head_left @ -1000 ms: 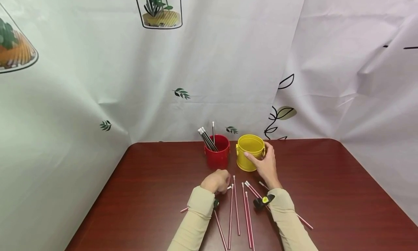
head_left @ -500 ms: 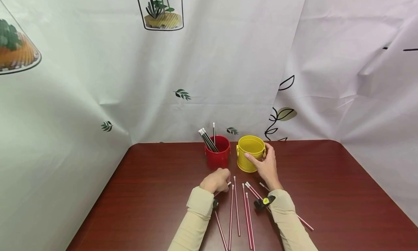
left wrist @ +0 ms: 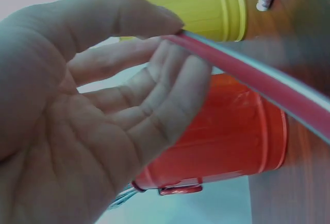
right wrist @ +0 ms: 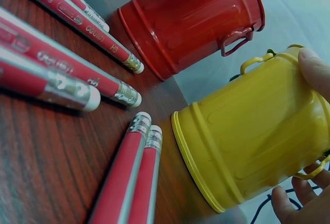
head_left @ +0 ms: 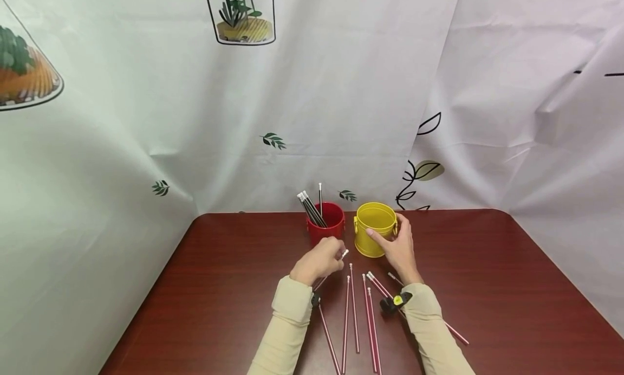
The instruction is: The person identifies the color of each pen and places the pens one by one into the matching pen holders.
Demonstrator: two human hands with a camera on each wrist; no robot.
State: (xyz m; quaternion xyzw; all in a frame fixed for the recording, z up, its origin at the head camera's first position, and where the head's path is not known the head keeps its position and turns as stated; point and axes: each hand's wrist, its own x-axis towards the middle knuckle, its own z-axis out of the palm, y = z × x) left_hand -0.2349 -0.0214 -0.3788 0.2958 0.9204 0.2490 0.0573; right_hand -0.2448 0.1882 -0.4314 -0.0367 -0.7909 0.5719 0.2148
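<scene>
My left hand (head_left: 319,261) pinches a red pencil (left wrist: 258,77) between thumb and fingertips, in front of the red bucket (head_left: 322,233). The pencil's white eraser end pokes out beyond the fingers in the head view, and its other end slants back under the wrist. Around the right side of the yellow bucket (head_left: 368,242) my right hand (head_left: 400,253) is spread, thumb on the front and fingers behind, holding it upright on the table. No pencils show inside the yellow bucket. Several dark pencils (head_left: 312,211) with white ends stand in the red bucket, mostly leaning left.
Several red pencils (head_left: 355,315) lie loose on the brown table (head_left: 234,288) between the forearms, erasers toward the buckets. Another pencil (head_left: 455,331) sticks out from under the right forearm. A white patterned curtain (head_left: 341,93) hangs behind the table.
My left hand has lifted the red pencil and moved it slightly up and toward the red bucket. The right hand has stayed on the yellow bucket.
</scene>
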